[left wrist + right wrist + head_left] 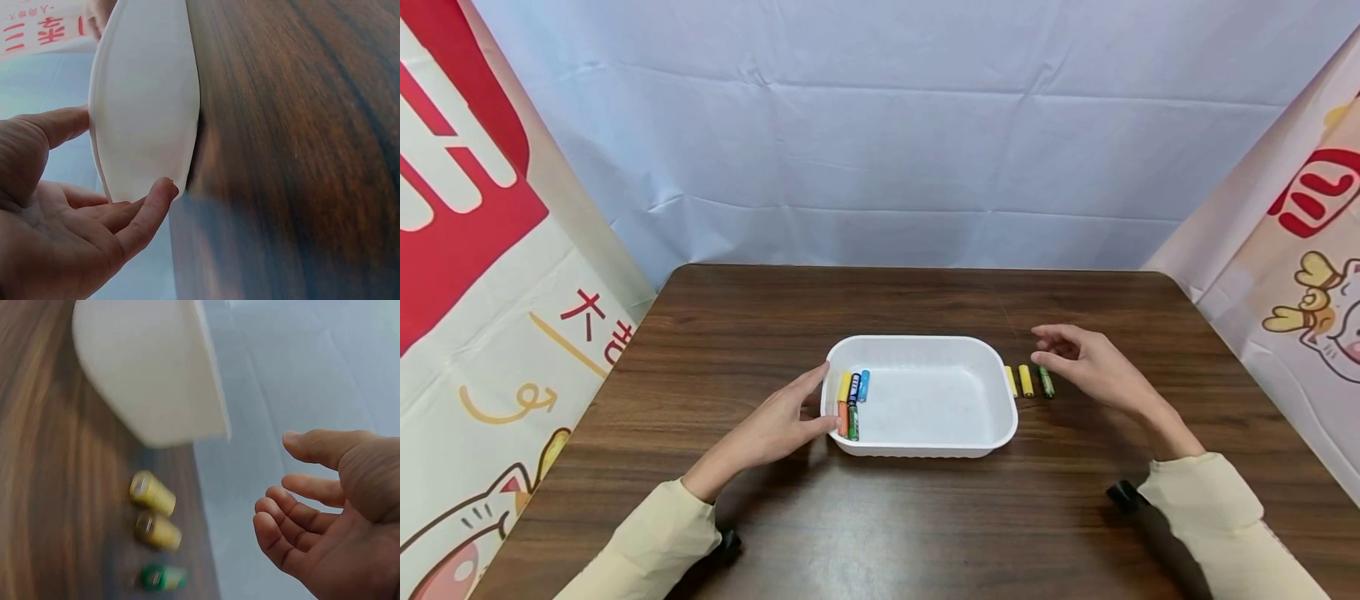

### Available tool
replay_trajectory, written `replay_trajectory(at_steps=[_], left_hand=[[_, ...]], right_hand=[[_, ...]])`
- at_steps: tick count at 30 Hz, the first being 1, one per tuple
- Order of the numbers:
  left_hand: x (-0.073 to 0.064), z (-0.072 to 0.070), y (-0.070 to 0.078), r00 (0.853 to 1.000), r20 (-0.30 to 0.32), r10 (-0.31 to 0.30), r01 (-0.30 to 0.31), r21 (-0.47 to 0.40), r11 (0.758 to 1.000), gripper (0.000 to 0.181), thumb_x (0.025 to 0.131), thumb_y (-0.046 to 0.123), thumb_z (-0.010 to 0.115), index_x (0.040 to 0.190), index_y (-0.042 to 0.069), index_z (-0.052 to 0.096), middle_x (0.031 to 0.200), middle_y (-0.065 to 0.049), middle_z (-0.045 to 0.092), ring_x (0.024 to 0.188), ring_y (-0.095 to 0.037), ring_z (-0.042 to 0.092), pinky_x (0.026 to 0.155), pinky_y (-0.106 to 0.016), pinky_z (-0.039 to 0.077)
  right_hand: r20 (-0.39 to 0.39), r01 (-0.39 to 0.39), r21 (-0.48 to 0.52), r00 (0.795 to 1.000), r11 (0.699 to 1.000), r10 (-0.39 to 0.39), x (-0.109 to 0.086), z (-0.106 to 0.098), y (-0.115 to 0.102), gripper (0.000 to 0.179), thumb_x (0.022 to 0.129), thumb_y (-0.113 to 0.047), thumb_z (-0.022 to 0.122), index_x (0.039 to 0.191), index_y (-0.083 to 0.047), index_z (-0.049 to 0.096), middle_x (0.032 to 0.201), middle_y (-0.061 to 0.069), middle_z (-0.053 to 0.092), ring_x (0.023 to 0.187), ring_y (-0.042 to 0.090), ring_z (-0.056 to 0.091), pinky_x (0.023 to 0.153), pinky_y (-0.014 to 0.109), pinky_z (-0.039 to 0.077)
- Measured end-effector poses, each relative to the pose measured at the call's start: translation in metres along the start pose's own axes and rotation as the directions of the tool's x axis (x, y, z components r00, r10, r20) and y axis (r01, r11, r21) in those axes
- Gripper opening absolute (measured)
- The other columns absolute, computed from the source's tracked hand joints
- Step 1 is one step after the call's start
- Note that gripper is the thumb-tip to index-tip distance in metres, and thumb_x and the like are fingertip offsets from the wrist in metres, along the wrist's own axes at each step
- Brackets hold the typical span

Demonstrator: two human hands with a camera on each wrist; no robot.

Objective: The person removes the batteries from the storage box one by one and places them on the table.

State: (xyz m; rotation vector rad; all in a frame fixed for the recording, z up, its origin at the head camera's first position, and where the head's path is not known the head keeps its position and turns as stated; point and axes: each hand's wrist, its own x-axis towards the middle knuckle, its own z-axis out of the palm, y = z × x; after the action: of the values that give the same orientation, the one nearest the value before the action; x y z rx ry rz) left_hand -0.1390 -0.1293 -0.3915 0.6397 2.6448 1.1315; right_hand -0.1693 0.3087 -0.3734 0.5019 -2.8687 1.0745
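A white plastic tray (925, 451) stands on the table. My left hand (778, 423) grips its left end, thumb at the front corner and fingers along the outer side. Several batteries lie grouped inside at that end: yellow (846, 387), dark blue (854, 388), light blue (864, 385), orange (843, 419) and green (853, 423). To the right of the tray lie two yellow batteries (1026, 381) and a green battery (164, 577). Holding nothing, my right hand (1093, 367) hovers just above the green one, fingers loosely bent and thumb apart.
The dark wood table (925, 533) has its far edge against a pale cloth backdrop (895, 167). Printed cloths hang on both sides, left (587, 350) and right (1285, 275). Dark wrist devices (1126, 496) show beneath the sleeves.
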Motion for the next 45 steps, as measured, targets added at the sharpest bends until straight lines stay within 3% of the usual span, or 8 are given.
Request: replay_trajectory(at_steps=[7,10,14,24,31,41,45], left_hand=[[0.000,0.001,0.000,1.000,0.008,-0.004,0.004,-0.011,1.000,0.078,0.085,0.029,0.068,0.147,0.007,0.026,0.148,-0.008,0.029,0.114,-0.020,0.052,0.083,-0.031,0.048],[0.000,0.001,-0.001,1.000,0.003,-0.003,0.003,-0.006,1.000,0.078,0.086,0.030,0.068,0.147,0.008,0.026,0.148,-0.008,0.029,0.117,-0.019,0.049,0.084,-0.032,0.048],[0.000,0.001,-0.002,1.000,-0.001,0.003,-0.003,0.000,1.000,0.078,0.086,0.031,0.068,0.148,0.008,0.025,0.148,-0.009,0.029,0.120,-0.019,0.046,0.084,-0.035,0.049],[-0.001,0.001,-0.002,1.000,-0.001,0.006,-0.006,0.012,1.000,0.078,0.086,0.032,0.067,0.148,0.009,0.025,0.148,-0.009,0.030,0.123,-0.019,0.043,0.086,-0.035,0.048],[0.000,0.001,-0.001,1.000,0.004,0.024,-0.024,0.012,1.000,0.078,0.087,0.034,0.066,0.148,0.010,0.024,0.148,-0.007,0.030,0.122,-0.018,0.043,0.085,-0.033,0.048],[0.001,0.002,-0.001,1.000,0.012,0.026,-0.026,0.005,1.000,0.079,0.087,0.034,0.066,0.148,0.010,0.023,0.149,-0.007,0.028,0.118,-0.019,0.047,0.083,-0.032,0.049],[0.000,0.001,-0.002,1.000,0.003,0.015,-0.015,-0.001,1.000,0.080,0.086,0.035,0.067,0.148,0.009,0.024,0.148,-0.008,0.029,0.116,-0.019,0.049,0.083,-0.032,0.049]], right_hand=[[0.004,0.136,0.052,0.991,0.989,-0.136,0.018,0.019,-0.062,0.042,0.088,-0.020,0.066,0.126,-0.005,0.055,0.102,0.006,0.061,0.086,0.017,0.057,0.069,0.026,0.048],[0.010,0.200,0.048,0.980,0.979,-0.201,0.030,0.036,-0.075,0.042,0.086,-0.023,0.069,0.123,-0.007,0.058,0.098,0.001,0.060,0.085,0.014,0.057,0.070,0.029,0.048],[0.037,0.222,0.057,0.974,0.973,-0.225,0.043,0.059,-0.094,0.040,0.084,-0.022,0.071,0.120,-0.008,0.060,0.096,-0.001,0.059,0.084,0.013,0.057,0.070,0.030,0.049],[0.184,0.144,0.026,0.972,0.989,-0.147,0.067,0.109,-0.121,0.046,0.081,-0.020,0.073,0.121,-0.001,0.059,0.093,0.009,0.061,0.080,0.019,0.054,0.067,0.028,0.045],[0.198,0.129,0.014,0.972,0.992,-0.129,0.076,0.136,-0.123,0.045,0.075,-0.015,0.077,0.113,0.004,0.061,0.091,0.014,0.063,0.080,0.024,0.058,0.070,0.027,0.046],[0.230,-0.009,-0.019,0.973,1.000,0.013,0.081,0.156,-0.128,0.053,0.072,-0.018,0.081,0.115,0.005,0.061,0.093,0.013,0.062,0.079,0.017,0.052,0.072,0.028,0.045],[0.243,-0.029,-0.038,0.969,0.999,0.037,0.084,0.161,-0.130,0.053,0.071,-0.019,0.081,0.114,0.004,0.061,0.091,0.012,0.061,0.077,0.016,0.051,0.071,0.027,0.044]])
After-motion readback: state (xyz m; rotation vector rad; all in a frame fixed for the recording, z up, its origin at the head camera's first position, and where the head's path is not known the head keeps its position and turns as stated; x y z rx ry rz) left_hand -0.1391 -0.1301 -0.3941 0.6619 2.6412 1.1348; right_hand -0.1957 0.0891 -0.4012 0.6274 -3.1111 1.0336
